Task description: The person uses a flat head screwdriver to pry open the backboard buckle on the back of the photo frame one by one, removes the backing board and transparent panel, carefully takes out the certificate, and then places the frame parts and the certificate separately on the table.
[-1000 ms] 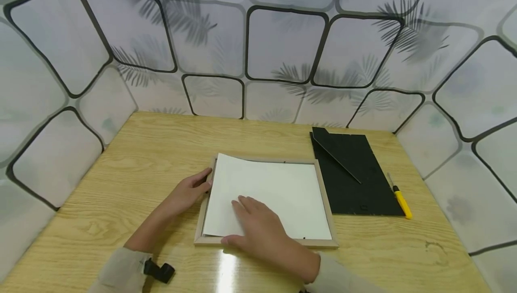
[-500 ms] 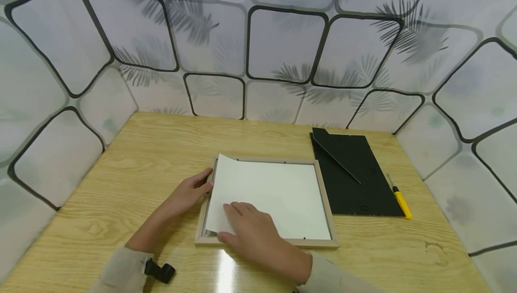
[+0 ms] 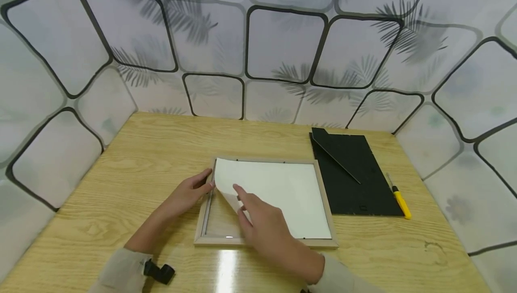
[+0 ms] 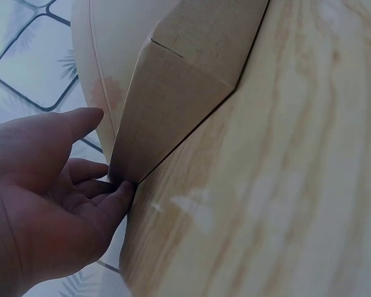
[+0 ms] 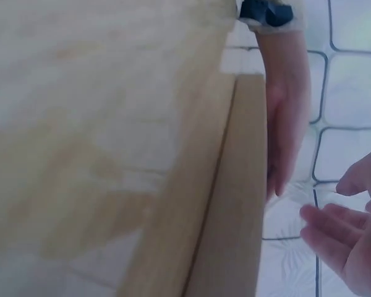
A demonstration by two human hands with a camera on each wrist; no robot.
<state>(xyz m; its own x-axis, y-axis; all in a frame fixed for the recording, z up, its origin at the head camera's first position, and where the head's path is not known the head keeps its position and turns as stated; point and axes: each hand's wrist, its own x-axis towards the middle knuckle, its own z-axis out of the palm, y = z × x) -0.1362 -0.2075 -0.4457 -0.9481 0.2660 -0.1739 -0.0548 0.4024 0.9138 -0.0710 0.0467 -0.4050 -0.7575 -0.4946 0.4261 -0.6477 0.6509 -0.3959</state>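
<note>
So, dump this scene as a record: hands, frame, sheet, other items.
Left hand: touching left side of pale wooden rectangular frame
Right hand: at curled near-left part of thin white rectangular sheet; pinch unclear
Frame position: flat on light wood-grain table
Sheet state: mostly within frame, near-left part lifted
Right of frame: black rectangular board with black stand leg
Right of board: yellow-handled screwdriver

The left sleeve (image 3: pixel 119 270) is showing pale beige cloth and is ending on the forearm (image 3: pixel 147 232). A black, blocky, two-part device (image 3: pixel 159 272) is projecting from its cuff. The right sleeve (image 3: pixel 343 277) is matching in colour; a small dark part (image 3: pixel 305 290) is protruding beneath it, largely cropped.
</note>
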